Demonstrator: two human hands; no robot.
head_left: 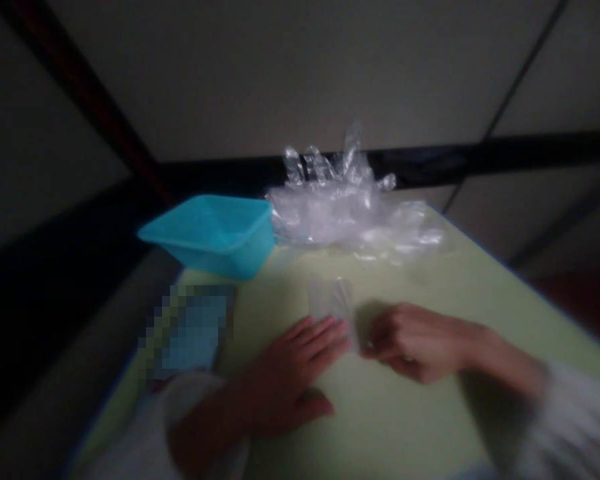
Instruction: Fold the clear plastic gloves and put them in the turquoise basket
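A folded piece of thin clear plastic (329, 297), apparently a disposable glove, lies on the pale green table (370, 427). Across its lower part rests my left hand (300, 373), flat, with the fingers stretched out and the thumb apart. My right hand (413, 340) is closed, its fingertips pinched at the lower right edge of the plastic. Whether they grip that edge is too blurred to see. Beyond both hands sits a heap of clear disposable plastic gloves (330, 213), crumpled, with several glove fingers sticking up.
An open turquoise plastic basket (253, 257) stands at the far left of the table, beside the glove heap. Nearer to me on the left lies a flat, pixelated object (195, 333). A pale panelled wall (300, 73) rises behind the table. The view is dim and blurred.
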